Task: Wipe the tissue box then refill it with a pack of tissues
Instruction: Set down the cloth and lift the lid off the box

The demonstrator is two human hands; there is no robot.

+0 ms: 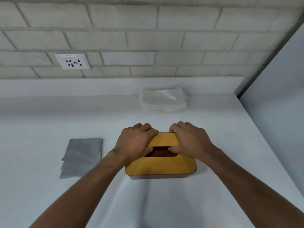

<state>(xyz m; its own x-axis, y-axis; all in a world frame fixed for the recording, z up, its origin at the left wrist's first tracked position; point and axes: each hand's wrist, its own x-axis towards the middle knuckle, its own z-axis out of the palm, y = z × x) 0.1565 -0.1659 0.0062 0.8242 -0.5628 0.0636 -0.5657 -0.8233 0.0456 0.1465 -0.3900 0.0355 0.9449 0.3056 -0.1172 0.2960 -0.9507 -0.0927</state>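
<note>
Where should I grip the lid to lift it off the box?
Probably the far strip of the lid, from above: the slot lets thumbs hook under while fingers wrap the far edge, as the left hand and right hand do.

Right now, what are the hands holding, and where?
The left hand and right hand grip the tissue box lid by its far strip, thumbs in the slot.

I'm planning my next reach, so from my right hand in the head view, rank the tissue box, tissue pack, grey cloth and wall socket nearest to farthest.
1. tissue box, gripped by the right hand.
2. tissue pack, behind the box.
3. grey cloth, left of the box.
4. wall socket, far left on the wall.
</note>
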